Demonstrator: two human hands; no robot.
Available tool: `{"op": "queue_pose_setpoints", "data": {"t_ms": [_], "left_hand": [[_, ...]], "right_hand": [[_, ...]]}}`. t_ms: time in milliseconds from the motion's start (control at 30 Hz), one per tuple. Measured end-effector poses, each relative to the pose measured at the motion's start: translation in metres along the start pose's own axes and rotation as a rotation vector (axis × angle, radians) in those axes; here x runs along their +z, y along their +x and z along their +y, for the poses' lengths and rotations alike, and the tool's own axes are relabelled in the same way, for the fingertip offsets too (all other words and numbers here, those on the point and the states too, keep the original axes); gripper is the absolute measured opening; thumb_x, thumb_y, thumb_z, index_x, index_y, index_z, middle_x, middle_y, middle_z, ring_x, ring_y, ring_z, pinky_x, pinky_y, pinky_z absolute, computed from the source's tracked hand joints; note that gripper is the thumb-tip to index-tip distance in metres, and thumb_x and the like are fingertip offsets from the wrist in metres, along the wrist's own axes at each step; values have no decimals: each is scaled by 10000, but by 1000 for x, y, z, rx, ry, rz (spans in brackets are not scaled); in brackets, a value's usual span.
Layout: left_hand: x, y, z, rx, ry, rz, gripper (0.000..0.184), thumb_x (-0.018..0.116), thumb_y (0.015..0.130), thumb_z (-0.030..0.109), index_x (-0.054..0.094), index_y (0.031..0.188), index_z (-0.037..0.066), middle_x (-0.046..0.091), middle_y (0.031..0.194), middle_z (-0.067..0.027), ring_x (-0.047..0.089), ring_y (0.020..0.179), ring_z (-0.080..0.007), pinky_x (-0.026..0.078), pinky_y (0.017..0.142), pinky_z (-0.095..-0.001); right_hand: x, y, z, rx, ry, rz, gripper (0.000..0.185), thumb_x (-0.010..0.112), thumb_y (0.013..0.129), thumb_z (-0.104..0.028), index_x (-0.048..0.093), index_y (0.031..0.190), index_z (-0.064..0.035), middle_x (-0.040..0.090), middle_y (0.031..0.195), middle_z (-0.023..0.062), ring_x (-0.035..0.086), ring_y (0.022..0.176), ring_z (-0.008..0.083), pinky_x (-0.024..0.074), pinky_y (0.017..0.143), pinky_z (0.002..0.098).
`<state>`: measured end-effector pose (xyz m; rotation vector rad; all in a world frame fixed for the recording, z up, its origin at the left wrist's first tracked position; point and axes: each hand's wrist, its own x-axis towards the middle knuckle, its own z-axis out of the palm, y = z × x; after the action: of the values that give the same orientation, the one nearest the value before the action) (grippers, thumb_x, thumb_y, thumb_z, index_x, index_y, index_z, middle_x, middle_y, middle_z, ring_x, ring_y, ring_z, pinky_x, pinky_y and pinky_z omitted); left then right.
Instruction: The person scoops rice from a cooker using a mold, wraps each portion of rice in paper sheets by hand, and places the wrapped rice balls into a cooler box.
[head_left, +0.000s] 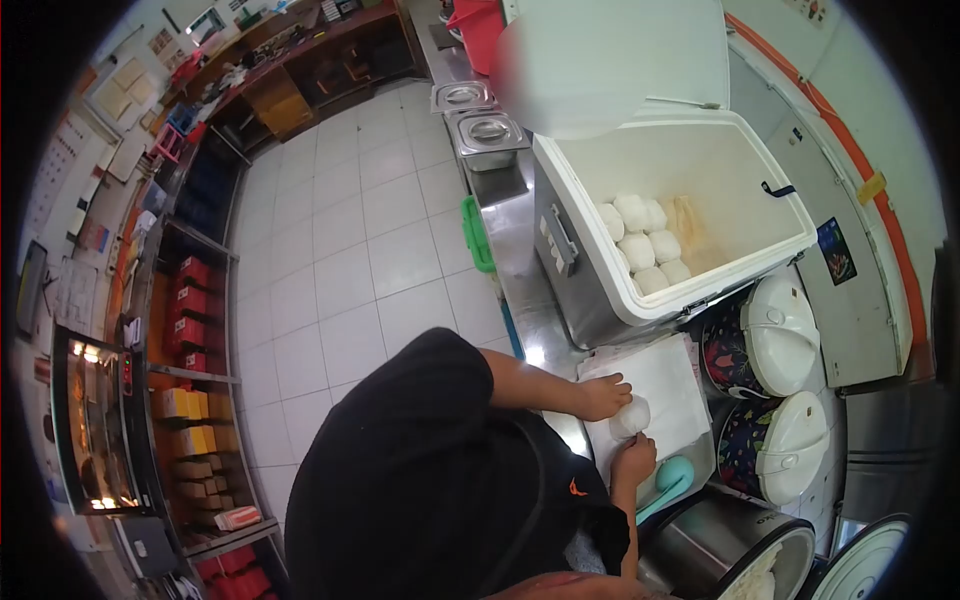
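A round white bundle (630,416) rests on a stack of white sheets (660,375) on the steel counter. My left hand (604,397) is at its upper left side, with fingers curled against it. On the bundle's lower edge, the fingers of my right hand (634,461) are closed. What the bundle contains is hidden. Just right of my right hand lies a turquoise scoop (675,474). Several similar white bundles (637,248) sit inside the open white-lined cooler box (560,170) above the sheets.
Two patterned containers with white lids (780,335) stand right of the sheets. A large pot (700,540) of white food is at the lower right. Lidded steel pans (488,132) and a green basket (477,235) are beyond the cooler's left side. Shelves (190,372) line the far left.
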<state>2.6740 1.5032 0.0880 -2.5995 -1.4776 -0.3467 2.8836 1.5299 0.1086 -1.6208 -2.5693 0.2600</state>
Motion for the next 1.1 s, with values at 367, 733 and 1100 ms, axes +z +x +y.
{"op": "queue_pose_setpoints", "data": {"t_ms": [367, 733, 1100], "left_hand": [[-1, 69, -21, -63, -402, -195, 438, 643, 828, 217, 554, 1249, 140, 571, 1273, -164, 495, 1224, -338, 436, 948, -519], [-220, 19, 71, -244, -1736, -206, 610, 803, 725, 180, 518, 1252, 62, 640, 1139, -154, 616, 1089, -312, 474, 919, -401], [-288, 44, 124, 433, -937, 439, 294, 627, 946, 232, 597, 1168, 42, 618, 1152, -211, 648, 1010, -369, 519, 851, -451]], "right_hand": [[14, 38, 27, -51, 444, 62, 221, 522, 839, 18, 554, 1057, -4, 613, 1005, 228, 619, 913, 378, 487, 833, 424], [-157, -55, 6, -254, 1776, -437, 82, 526, 961, -68, 496, 1036, -85, 570, 992, 35, 578, 873, 129, 500, 772, 283], [-201, -83, -20, -308, 1891, -750, 297, 618, 934, -196, 545, 1166, -26, 645, 1093, 93, 652, 960, 171, 528, 772, 308]]}}
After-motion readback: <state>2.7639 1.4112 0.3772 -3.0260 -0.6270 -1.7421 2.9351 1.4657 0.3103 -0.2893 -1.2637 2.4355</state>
